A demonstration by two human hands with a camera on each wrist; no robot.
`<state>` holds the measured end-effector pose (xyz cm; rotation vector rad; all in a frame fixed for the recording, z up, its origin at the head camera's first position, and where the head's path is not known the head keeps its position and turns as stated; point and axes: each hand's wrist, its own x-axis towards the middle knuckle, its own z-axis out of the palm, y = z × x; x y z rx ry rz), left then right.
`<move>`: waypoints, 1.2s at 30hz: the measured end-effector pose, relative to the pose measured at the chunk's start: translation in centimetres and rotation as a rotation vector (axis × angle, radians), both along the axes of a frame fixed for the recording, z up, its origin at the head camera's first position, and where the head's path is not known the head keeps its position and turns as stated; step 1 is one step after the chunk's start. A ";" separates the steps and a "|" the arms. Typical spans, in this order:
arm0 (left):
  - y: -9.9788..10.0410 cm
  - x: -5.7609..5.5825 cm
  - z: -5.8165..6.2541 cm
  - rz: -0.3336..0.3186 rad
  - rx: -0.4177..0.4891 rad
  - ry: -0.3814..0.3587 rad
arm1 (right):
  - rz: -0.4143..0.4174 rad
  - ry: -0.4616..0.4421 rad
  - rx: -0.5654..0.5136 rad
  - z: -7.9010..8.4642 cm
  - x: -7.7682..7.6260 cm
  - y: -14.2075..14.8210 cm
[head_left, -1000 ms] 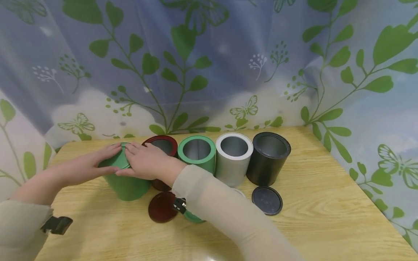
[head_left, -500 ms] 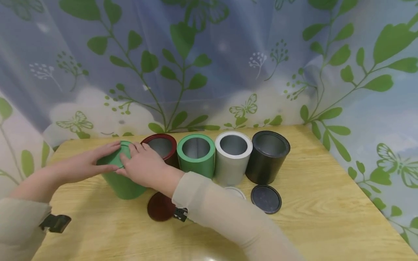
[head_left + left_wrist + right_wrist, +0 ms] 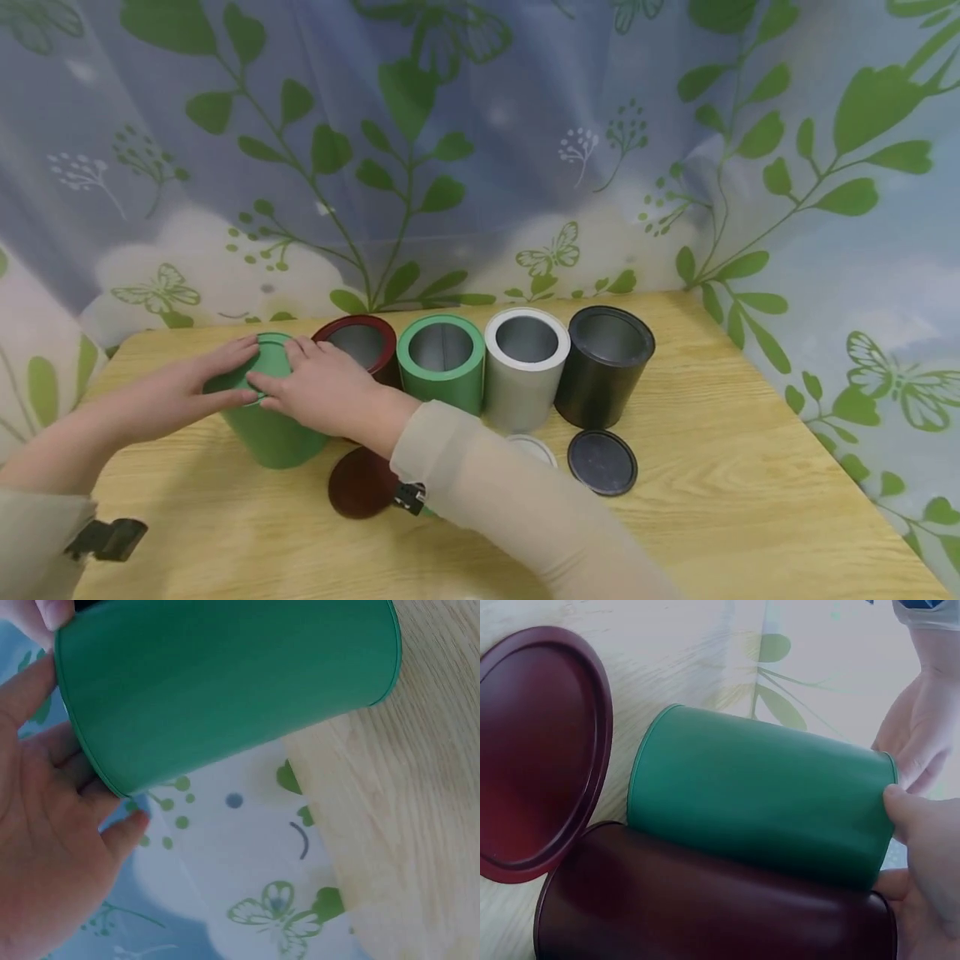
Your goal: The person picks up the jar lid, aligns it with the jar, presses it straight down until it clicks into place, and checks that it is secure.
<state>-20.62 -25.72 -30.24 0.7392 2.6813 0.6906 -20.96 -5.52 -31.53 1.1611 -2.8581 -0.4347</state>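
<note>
A green can (image 3: pixel 273 437) stands at the left of the table with its green lid (image 3: pixel 258 367) on top. My left hand (image 3: pixel 168 393) rests on the lid's left side, fingers stretched over the rim. On the right side of the same lid lies my right hand (image 3: pixel 326 392), its fingers spread flat and its thumb near the rim. Both hands touch the can's upper end in the left wrist view. Close beside it is a dark red can (image 3: pixel 712 907), partly hidden by my right hand in the head view.
To the right, an open green can (image 3: pixel 442 385), a white can (image 3: pixel 522 398) and a black can (image 3: pixel 600 396) stand in a row. Before them lie a dark red lid (image 3: pixel 360 485), a white lid (image 3: pixel 536 450) and a black lid (image 3: pixel 602 463). My right forearm covers part of the table (image 3: pixel 712 500).
The right hand's fingers have shifted slightly left over the lid. The lid's edge, uneven near that hand earlier, now looks level. The head view has shifted a little.
</note>
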 end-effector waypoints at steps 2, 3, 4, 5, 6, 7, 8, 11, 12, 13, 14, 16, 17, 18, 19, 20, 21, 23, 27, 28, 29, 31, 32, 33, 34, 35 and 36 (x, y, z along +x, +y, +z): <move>-0.2 0.1 -0.2 0.000 0.033 -0.019 | 0.010 -0.009 0.008 0.1 0.0 0.0; -0.2 0.2 -0.2 -0.005 0.051 -0.026 | 0.012 -0.013 0.014 0.1 0.0 0.0; -0.2 0.2 -0.2 -0.005 0.061 -0.030 | 0.010 -0.025 0.020 0.2 -0.1 0.0; -0.3 0.2 -0.2 -0.010 0.064 -0.025 | 0.007 -0.036 0.026 0.3 -0.1 -0.1; -0.3 0.2 -0.2 -0.014 0.060 -0.019 | 0.001 -0.049 0.034 0.4 -0.2 -0.1; -0.3 0.1 -0.1 -0.011 0.048 -0.007 | -0.003 -0.058 0.040 0.5 -0.2 -0.1; -0.3 0.1 0.0 -0.003 0.036 0.002 | -0.008 -0.067 0.043 0.6 -0.2 -0.1; -0.6 0.1 0.2 0.025 0.001 0.013 | -0.008 -0.080 0.040 0.7 -0.2 -0.1; -0.7 0.1 0.3 0.037 -0.010 0.011 | -0.005 -0.079 0.039 0.7 -0.2 -0.1; -0.7 0.2 0.3 0.048 -0.020 0.013 | -0.005 -0.081 0.037 0.8 -0.2 -0.1; -0.8 0.3 0.3 0.054 -0.025 0.012 | -0.004 -0.079 0.037 0.8 -0.2 -0.2; -0.9 0.3 0.2 0.059 -0.034 0.020 | -0.008 -0.082 0.041 0.8 -0.2 -0.2; -0.9 0.3 0.2 0.061 -0.040 0.029 | -0.011 -0.083 0.042 0.8 -0.2 -0.2; -1.0 0.4 0.2 0.063 -0.042 0.035 | -0.014 -0.084 0.043 0.8 -0.2 -0.2; -1.1 0.4 0.2 0.068 -0.039 0.041 | -0.015 -0.085 0.043 0.8 -0.2 -0.3; -1.2 0.4 0.2 0.074 -0.032 0.047 | -0.013 -0.083 0.042 0.8 -0.2 -0.3; -1.4 0.5 0.2 0.082 -0.026 0.053 | -0.013 -0.084 0.039 0.8 -0.2 -0.3; -1.6 0.7 0.1 0.103 -0.024 0.061 | -0.009 -0.083 0.035 0.8 -0.2 -0.3; -1.6 1.0 -0.2 0.147 -0.012 0.055 | -0.009 -0.077 0.027 0.9 -0.2 -0.2; -1.5 1.1 -0.3 0.153 -0.010 0.048 | -0.010 -0.076 0.026 0.9 -0.2 -0.2; -1.4 1.2 -0.4 0.156 -0.006 0.046 | -0.014 -0.078 0.023 1.0 -0.2 -0.2; -1.3 1.3 -0.5 0.161 -0.010 0.052 | -0.016 -0.079 0.019 0.9 -0.2 -0.1; -1.2 1.4 -0.6 0.162 -0.018 0.072 | -0.015 -0.081 0.017 0.9 -0.2 -0.1; -1.1 1.5 -0.7 0.167 -0.029 0.097 | -0.013 -0.085 0.017 0.8 -0.2 -0.1; -1.1 1.6 -0.8 0.175 -0.038 0.121 | -0.011 -0.088 0.016 0.8 -0.2 -0.1; -1.0 1.8 -0.9 0.183 -0.049 0.151 | -0.010 -0.090 0.017 0.8 -0.2 -0.1; -1.0 1.9 -1.0 0.189 -0.060 0.178 | -0.008 -0.090 0.017 0.7 -0.2 -0.1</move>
